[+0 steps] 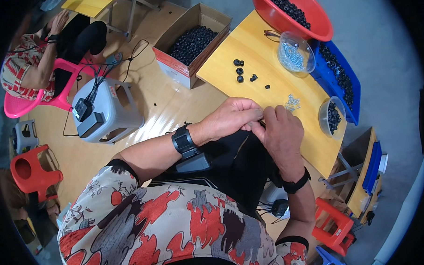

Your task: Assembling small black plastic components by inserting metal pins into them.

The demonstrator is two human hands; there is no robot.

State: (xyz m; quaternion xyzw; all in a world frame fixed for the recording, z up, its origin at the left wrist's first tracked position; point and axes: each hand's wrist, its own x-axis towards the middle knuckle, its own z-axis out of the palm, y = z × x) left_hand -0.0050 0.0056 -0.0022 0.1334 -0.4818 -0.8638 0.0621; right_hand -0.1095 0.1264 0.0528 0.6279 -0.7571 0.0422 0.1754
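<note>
My left hand [231, 118] and my right hand [284, 132] meet above my lap, at the near edge of the yellow table [239, 40]. The fingers of both hands are closed, thumbs and fingertips pinched close together. Whatever they hold is hidden between the fingertips. Just beyond my right hand lies a loose pile of small silvery metal pieces [292, 102]. Further off on the tabletop are several small black round parts [239, 71] and a black piece [253, 78] lying by itself.
A red basin [324, 23], a blue tray [353, 88] and a cardboard box [193, 73] hold black parts. Two clear tubs stand on the table: one with silvery pieces [291, 57], one with black parts [334, 118]. A grey stool [122, 112] carries cables; another person [30, 68] sits at left.
</note>
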